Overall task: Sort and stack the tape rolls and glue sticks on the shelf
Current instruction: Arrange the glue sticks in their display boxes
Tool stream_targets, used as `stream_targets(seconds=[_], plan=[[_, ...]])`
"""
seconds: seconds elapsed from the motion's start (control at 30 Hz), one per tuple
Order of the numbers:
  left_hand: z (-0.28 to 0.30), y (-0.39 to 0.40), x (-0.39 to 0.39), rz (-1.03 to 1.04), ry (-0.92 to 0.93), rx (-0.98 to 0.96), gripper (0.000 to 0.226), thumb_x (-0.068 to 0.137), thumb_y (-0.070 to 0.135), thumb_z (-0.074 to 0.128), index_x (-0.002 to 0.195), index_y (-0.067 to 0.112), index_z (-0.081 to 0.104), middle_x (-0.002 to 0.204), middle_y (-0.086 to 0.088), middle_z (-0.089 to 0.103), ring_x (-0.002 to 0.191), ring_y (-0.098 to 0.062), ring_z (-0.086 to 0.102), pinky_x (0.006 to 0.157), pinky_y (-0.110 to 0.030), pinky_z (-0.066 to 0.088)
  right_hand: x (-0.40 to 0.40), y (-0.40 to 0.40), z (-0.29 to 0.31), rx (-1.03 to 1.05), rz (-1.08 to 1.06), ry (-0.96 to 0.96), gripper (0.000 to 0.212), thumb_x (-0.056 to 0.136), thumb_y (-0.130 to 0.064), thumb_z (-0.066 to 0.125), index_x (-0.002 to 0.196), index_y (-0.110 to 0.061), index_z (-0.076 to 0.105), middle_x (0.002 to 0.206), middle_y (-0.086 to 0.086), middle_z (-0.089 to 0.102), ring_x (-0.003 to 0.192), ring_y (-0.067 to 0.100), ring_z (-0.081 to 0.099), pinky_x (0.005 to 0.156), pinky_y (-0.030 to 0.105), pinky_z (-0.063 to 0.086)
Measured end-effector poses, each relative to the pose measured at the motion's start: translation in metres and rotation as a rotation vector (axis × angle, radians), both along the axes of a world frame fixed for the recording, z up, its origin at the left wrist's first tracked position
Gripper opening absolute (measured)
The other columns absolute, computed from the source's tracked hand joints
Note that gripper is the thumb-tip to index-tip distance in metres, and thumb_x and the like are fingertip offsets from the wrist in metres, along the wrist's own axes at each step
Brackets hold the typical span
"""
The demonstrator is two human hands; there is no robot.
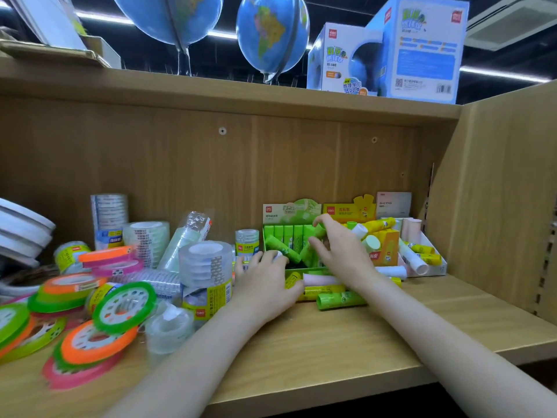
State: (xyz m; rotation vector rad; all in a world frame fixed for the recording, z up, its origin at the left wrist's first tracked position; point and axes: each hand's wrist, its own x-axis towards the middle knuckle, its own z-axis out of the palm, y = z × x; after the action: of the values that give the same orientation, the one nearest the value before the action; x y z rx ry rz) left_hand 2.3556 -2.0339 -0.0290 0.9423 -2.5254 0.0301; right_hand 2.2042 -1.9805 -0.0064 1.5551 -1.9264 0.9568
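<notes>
**Both hands at the green glue stick box**

A green glue stick (281, 245) is gripped by the left hand (265, 282) at its white cap, at the front of the green display box (291, 233). Another green glue stick (313, 240) is pinched by the curled fingers of the right hand (340, 251) inside the same box. Loose glue sticks (340, 299) are seen lying on the wooden shelf (346, 342) just in front. Clear tape rolls (206, 263) are stacked to the left, with coloured tape rolls (123, 306) scattered near the edge.
</notes>
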Motion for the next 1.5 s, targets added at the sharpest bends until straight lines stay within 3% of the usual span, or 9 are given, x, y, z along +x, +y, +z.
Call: stream_targets(seconds=[0.2, 0.3, 0.63, 0.73, 0.9, 1.1, 1.23, 1.3, 1.5], plan=[[-0.001, -0.001, -0.003, 0.068, -0.013, -0.03, 0.057, 0.091, 0.058, 0.033, 0.134, 0.023, 0.041, 0.145, 0.0, 0.033, 0.136, -0.022, 0.025, 0.111, -0.045, 0.013, -0.006, -0.025, 0.014, 0.26, -0.213, 0.302, 0.043, 0.094, -0.033, 0.049, 0.135, -0.025, 0.042, 0.125, 0.006, 0.039, 0.118, 0.025, 0.033, 0.097, 0.037, 0.027], [-0.001, -0.003, -0.007, 0.093, -0.018, -0.033, 0.057, 0.09, 0.058, 0.033, 0.133, 0.021, 0.042, 0.145, -0.004, 0.031, 0.139, -0.026, 0.018, 0.112, -0.047, 0.012, -0.009, -0.033, 0.021, 0.339, -0.218, 0.283, 0.043, 0.094, -0.031, 0.05, 0.136, -0.03, 0.041, 0.133, 0.0, 0.04, 0.125, 0.024, 0.03, 0.107, 0.044, 0.018], [0.006, -0.012, -0.016, 0.069, -0.066, 0.013, 0.066, 0.092, 0.053, 0.034, 0.144, 0.013, 0.028, 0.157, -0.003, 0.014, 0.144, -0.021, 0.007, 0.115, -0.046, 0.006, -0.015, -0.028, 0.026, 0.265, 0.061, -0.043, 0.036, 0.087, -0.02, 0.064, 0.122, -0.027, 0.057, 0.127, -0.003, 0.054, 0.125, 0.017, 0.037, 0.105, 0.038, 0.028], [0.003, -0.011, -0.015, 0.066, -0.067, 0.025, 0.065, 0.092, 0.054, 0.034, 0.143, 0.014, 0.028, 0.155, -0.003, 0.017, 0.144, -0.02, 0.009, 0.115, -0.044, 0.008, -0.017, -0.024, 0.023, 0.193, 0.148, -0.124, 0.032, 0.085, -0.016, 0.066, 0.115, -0.024, 0.062, 0.121, -0.003, 0.059, 0.119, 0.014, 0.044, 0.093, 0.026, 0.031], [0.006, -0.01, -0.015, 0.073, -0.079, 0.054, 0.065, 0.092, 0.054, 0.035, 0.144, 0.016, 0.026, 0.157, -0.008, 0.01, 0.144, -0.024, 0.005, 0.115, -0.046, 0.006, -0.022, -0.021, 0.017, 0.12, 0.252, -0.274, 0.036, 0.08, -0.009, 0.07, 0.105, -0.025, 0.049, 0.115, -0.005, 0.059, 0.115, 0.011, 0.052, 0.095, 0.033, 0.041], [0.006, -0.011, -0.014, 0.067, -0.105, 0.076, 0.067, 0.092, 0.055, 0.034, 0.145, 0.016, 0.023, 0.157, -0.009, 0.008, 0.144, -0.027, 0.005, 0.116, -0.047, 0.005, -0.016, -0.018, 0.029, -0.197, 0.401, -0.587, 0.01, 0.093, -0.008, 0.047, 0.1, -0.014, 0.044, 0.088, 0.0, 0.048, 0.08, 0.013, 0.048, 0.076, 0.029, 0.039], [0.006, -0.011, -0.014, 0.068, -0.111, 0.072, 0.067, 0.093, 0.055, 0.033, 0.145, 0.015, 0.023, 0.156, -0.009, 0.009, 0.143, -0.03, 0.006, 0.115, -0.048, 0.005, -0.009, -0.023, 0.026, -0.153, 0.325, -0.26, 0.019, 0.096, -0.011, 0.043, 0.114, -0.016, 0.042, 0.092, -0.006, 0.046, 0.079, 0.009, 0.049, 0.069, 0.019, 0.038], [0.005, -0.011, -0.014, 0.072, -0.102, 0.066, 0.066, 0.092, 0.055, 0.033, 0.145, 0.016, 0.024, 0.156, -0.009, 0.01, 0.143, -0.03, 0.007, 0.114, -0.047, 0.005, -0.007, -0.025, 0.023, -0.096, 0.247, -0.064, 0.028, 0.091, -0.012, 0.054, 0.117, -0.011, 0.042, 0.099, -0.005, 0.049, 0.087, 0.013, 0.051, 0.076, 0.027, 0.041], [0.004, -0.012, -0.014, 0.079, -0.085, 0.063, 0.065, 0.091, 0.056, 0.034, 0.143, 0.017, 0.027, 0.155, -0.009, 0.013, 0.142, -0.029, 0.009, 0.114, -0.045, 0.007, -0.006, -0.026, 0.02, 0.006, 0.164, 0.075, 0.012, 0.081, -0.013, 0.069, 0.089, -0.009, 0.062, 0.101, -0.002, 0.039, 0.091, 0.024, 0.056, 0.08, 0.037, 0.046]])
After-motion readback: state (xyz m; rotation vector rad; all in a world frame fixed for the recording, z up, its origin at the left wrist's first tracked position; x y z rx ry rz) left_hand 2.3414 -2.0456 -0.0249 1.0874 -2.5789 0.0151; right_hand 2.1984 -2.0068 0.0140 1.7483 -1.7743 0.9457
